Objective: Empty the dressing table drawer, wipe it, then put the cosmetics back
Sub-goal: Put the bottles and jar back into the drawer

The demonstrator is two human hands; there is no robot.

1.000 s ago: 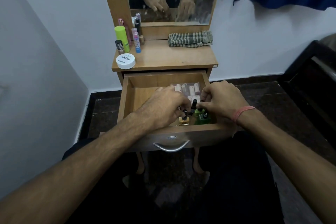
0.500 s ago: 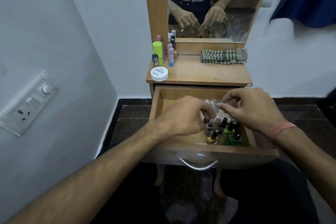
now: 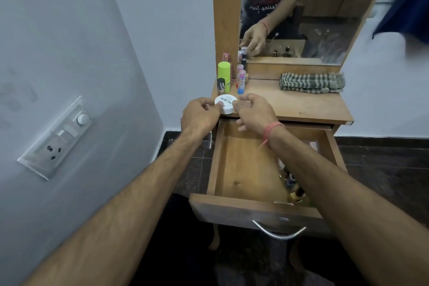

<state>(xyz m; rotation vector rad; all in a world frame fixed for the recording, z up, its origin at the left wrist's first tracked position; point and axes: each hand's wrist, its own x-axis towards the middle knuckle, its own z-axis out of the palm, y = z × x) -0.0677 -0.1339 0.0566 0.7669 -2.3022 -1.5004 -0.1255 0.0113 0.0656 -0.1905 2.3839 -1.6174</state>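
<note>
The wooden drawer (image 3: pixel 234 169) stands pulled open below the dressing table top (image 3: pixel 301 104). Small nail polish bottles (image 3: pixel 296 193) sit along its right side, partly hidden by my right forearm. A round white jar (image 3: pixel 226 103) rests at the table top's front left corner. My left hand (image 3: pixel 200 115) touches the jar's left side with thumb and fingers. My right hand (image 3: pixel 253 109) curls against its right side. A green tube (image 3: pixel 224 74) and several small bottles (image 3: pixel 241 79) stand behind the jar.
A folded striped cloth (image 3: pixel 312 83) lies at the back right of the table top under the mirror (image 3: pixel 301 7). A wall switch plate (image 3: pixel 58 139) is on the left wall. Dark tiled floor surrounds the table.
Both hands left the nail polish bottles in the drawer and rose to the white jar on the table top. The camera view shifted left.
</note>
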